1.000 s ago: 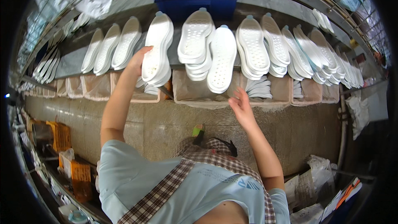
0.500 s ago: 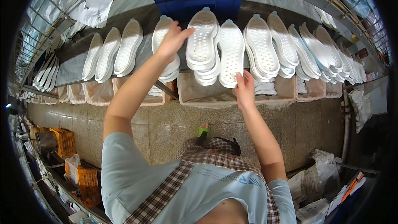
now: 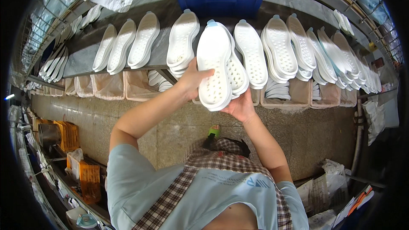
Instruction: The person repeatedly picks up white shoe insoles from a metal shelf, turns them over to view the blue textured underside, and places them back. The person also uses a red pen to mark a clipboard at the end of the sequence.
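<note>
At the far left, thin white pieces (image 3: 54,66) line up on the long grey surface (image 3: 164,38), and lower down 2 orange crates (image 3: 90,183) stand near a round metal pot (image 3: 49,135). Next along, 3 white soles (image 3: 122,46) lie slanted side by side, their lower ends at the surface's front edge, above a row of pale lined bins (image 3: 109,87). Further right comes a small stack of soles (image 3: 183,38), and then the left hand (image 3: 194,81), its grip clamped on the left edge of the front sole (image 3: 215,66), thumb across the top face. This sole is held over the surface's front edge, with a rear sole (image 3: 238,76) tilted behind it and showing along its right side. Beyond them, a blue box (image 3: 219,2) stands at the back. The right hand (image 3: 242,105) touches the pair at the lower end; its fingers are partly hidden, so how far that grip is closed I cannot tell. Just right of the pair lies another white sole (image 3: 251,53), then a thicker stack (image 3: 280,47), its lower end above a bin holding more soles (image 3: 277,90). Many overlapping soles (image 3: 336,59) continue rightward, and at the far right hangs white plastic sheeting (image 3: 375,115)
</note>
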`<state>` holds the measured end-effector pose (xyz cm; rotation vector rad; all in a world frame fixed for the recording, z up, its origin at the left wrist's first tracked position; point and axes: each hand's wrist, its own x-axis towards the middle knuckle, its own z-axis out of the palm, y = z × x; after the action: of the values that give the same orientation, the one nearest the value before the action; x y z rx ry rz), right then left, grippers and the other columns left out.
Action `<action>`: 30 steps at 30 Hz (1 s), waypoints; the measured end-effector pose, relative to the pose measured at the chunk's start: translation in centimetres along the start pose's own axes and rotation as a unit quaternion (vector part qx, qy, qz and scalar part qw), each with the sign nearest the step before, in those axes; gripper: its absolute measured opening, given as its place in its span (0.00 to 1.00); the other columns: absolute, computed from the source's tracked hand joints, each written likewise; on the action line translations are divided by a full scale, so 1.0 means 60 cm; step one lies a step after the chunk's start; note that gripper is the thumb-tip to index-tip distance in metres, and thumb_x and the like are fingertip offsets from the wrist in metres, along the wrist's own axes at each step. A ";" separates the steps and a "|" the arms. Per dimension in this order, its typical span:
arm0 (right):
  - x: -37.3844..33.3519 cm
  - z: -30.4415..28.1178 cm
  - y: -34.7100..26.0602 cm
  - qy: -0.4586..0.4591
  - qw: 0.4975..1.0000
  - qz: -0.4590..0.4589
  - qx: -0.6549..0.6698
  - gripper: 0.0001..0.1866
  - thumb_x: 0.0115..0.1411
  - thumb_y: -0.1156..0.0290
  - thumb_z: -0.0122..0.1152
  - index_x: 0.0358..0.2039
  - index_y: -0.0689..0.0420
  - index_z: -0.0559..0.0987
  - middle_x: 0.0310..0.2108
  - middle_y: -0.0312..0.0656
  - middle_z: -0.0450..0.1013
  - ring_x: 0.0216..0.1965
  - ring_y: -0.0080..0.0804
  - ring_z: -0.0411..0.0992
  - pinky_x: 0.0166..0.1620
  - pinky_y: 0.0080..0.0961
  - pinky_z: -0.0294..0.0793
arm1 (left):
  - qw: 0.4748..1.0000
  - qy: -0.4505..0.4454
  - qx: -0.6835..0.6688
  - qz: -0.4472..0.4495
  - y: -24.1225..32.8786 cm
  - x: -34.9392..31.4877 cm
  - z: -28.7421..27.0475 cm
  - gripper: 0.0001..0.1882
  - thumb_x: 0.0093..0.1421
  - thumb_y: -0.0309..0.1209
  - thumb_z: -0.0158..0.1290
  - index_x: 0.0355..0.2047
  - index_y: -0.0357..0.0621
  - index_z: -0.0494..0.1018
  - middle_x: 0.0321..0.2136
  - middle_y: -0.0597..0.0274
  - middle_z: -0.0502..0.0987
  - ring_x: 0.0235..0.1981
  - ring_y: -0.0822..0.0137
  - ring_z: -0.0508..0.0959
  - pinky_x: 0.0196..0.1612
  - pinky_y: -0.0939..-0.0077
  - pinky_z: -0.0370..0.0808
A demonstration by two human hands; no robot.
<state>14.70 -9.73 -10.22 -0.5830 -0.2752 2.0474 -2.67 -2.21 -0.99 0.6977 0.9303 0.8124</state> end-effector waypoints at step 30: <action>-0.353 -0.015 0.027 0.132 0.808 -0.251 -0.517 0.47 0.43 0.69 0.71 0.60 0.58 0.54 0.59 0.46 0.55 0.59 0.36 0.56 0.59 0.34 0.55 | 0.917 -0.373 0.084 0.116 -0.219 -0.108 0.052 0.37 0.54 0.31 0.57 0.60 0.41 0.51 0.51 0.66 0.64 0.51 0.72 0.64 0.54 0.72 0.62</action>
<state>23.05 -28.67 -5.47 -1.2702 -1.2671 1.1369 1.61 -14.97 -7.58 1.1778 0.2214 0.5925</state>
